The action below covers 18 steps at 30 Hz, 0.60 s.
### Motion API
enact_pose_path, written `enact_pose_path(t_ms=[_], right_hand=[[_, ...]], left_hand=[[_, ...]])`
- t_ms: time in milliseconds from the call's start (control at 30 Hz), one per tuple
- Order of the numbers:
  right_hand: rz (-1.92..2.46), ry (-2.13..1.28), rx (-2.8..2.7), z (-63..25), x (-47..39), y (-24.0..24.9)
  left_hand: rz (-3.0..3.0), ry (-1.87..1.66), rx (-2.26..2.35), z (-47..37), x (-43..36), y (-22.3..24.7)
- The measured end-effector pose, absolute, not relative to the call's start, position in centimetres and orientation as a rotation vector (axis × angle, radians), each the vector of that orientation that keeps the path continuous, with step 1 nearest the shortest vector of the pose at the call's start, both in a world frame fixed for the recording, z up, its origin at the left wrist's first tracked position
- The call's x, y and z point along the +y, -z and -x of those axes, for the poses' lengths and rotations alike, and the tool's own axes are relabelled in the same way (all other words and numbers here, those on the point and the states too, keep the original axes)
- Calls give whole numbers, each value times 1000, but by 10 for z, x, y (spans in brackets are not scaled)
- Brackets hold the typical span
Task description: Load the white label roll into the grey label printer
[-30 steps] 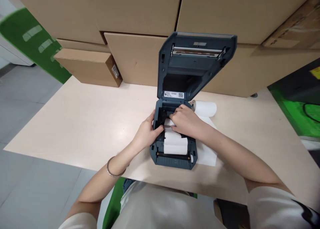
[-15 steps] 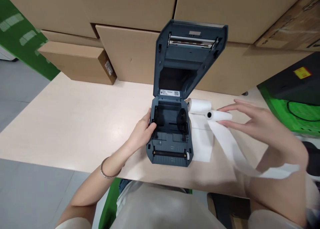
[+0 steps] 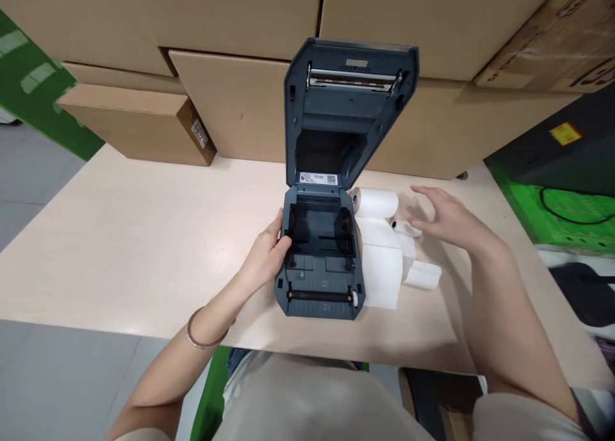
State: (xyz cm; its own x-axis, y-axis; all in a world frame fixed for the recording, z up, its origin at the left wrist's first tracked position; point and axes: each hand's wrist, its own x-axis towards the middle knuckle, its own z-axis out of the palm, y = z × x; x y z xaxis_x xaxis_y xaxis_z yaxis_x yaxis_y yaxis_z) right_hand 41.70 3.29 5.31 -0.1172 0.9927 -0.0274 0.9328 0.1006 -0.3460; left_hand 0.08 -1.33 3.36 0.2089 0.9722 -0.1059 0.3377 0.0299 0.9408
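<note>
A dark grey label printer (image 3: pixel 317 268) stands on the table with its lid (image 3: pixel 348 108) raised. Its roll bay shows no roll inside. My left hand (image 3: pixel 265 255) grips the printer's left side, thumb over the rim. To the right of the printer lies a thick white label roll (image 3: pixel 377 202), a strip of blank labels (image 3: pixel 382 268) running from it toward me. A thinner white paper roll (image 3: pixel 408 228) rests just in front, its loose end (image 3: pixel 423 275) curling on the table. My right hand (image 3: pixel 444 218) hovers beside the thinner roll, fingers apart, holding nothing.
Large cardboard boxes (image 3: pixel 230 108) line the back of the table (image 3: pixel 144 249). A flatter carton (image 3: pixel 129 117) sits at the back left. On the right are a dark case with a yellow label (image 3: pixel 565 133) and a black cable (image 3: pixel 571 218) on a green surface.
My right hand has let go of the thinner paper roll, which now lies on the table with its strip curled up. The left hand keeps its hold on the printer.
</note>
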Motion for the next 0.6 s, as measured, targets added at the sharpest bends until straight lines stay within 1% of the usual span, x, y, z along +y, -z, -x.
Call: enact_pose_path(t_ms=[167,267,367,467,600], right_hand=[[1761,-393,-2455,-365,69,-52],[1769,-343,-2510,-350,75,-56],[1809,-285,-2498,-358,63,-77],[1827,-330,-2425,-366,40,-109],[1669,-424,-2389,-338,20,-142]], left_hand=[[-1485,-815,1252,1,-13,-34],[-1488,-837,1229,3,-13,-30],[-1500,-853,1234,3,-13,-25],[-1508,-851,1252,4,-13,-23],[-1539,-841,1258,4,-13,-25]])
